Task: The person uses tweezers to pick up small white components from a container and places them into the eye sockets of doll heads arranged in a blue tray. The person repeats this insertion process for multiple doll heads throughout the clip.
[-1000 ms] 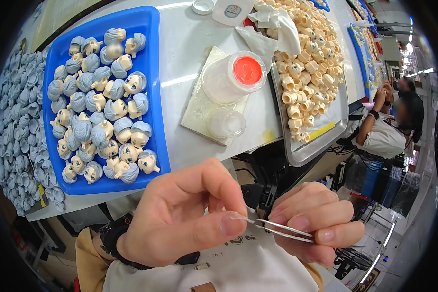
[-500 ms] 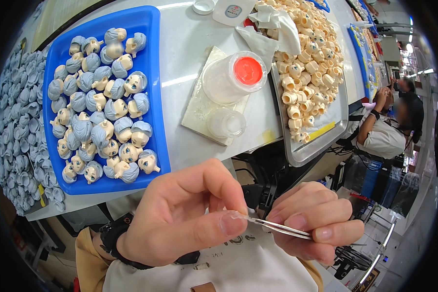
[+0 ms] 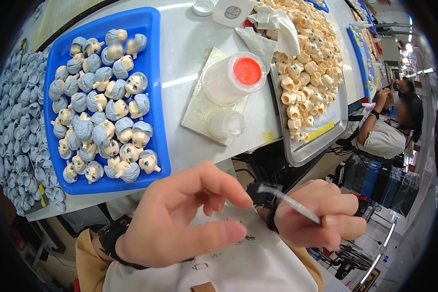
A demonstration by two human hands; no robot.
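Observation:
My left hand (image 3: 175, 226) is empty in front of my apron, its thumb and forefinger spread apart. In my right hand (image 3: 326, 214) is a pair of thin metal tweezers (image 3: 301, 208), pinched between thumb and fingers. Their tips point up and left, toward the left fingertips but apart from them. A small whitish, see-through bit seems to be at the tips, blurred by motion. Beyond my left hand lies a blue tray (image 3: 154, 53) holding many doll heads (image 3: 102, 75) with grey-blue hair pieces and painted eyes.
A pale board (image 3: 192, 114) carries a translucent tub (image 3: 219, 80) with red inside and a small clear cup (image 3: 227, 123). At right, a metal tray (image 3: 299, 156) holds piled beige head parts (image 3: 306, 63). Grey-blue hair pieces (image 3: 19, 131) heap at left. Another person (image 3: 384, 136) sits far right.
The left thumb and forefinger have opened and let go at the tweezers' tips. The right hand has turned, swinging the tips upward and away from the left fingers.

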